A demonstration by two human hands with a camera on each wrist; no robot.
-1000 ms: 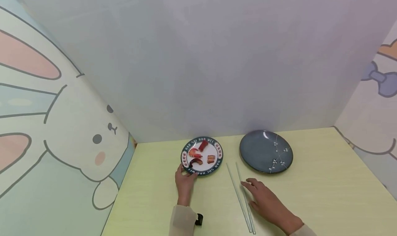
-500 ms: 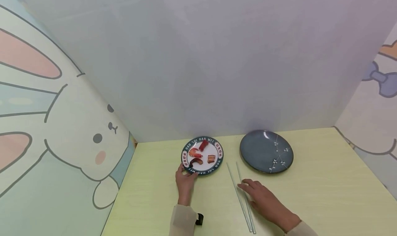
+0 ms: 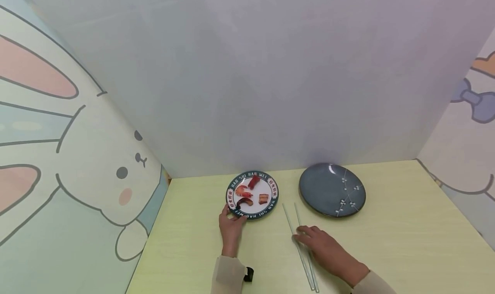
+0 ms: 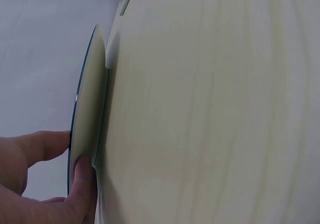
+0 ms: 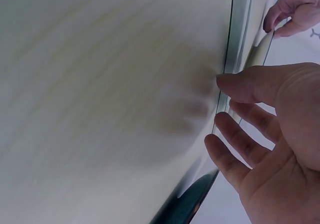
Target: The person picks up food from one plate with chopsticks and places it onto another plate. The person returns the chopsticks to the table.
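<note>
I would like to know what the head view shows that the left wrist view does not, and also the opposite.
Only the head view shows the food pieces, the right hand and the rabbit drawing.

Only the left wrist view shows the pale underside of the small plate, with a fingertip against it.

Both share the left hand at the small plate's edge, and the table.
</note>
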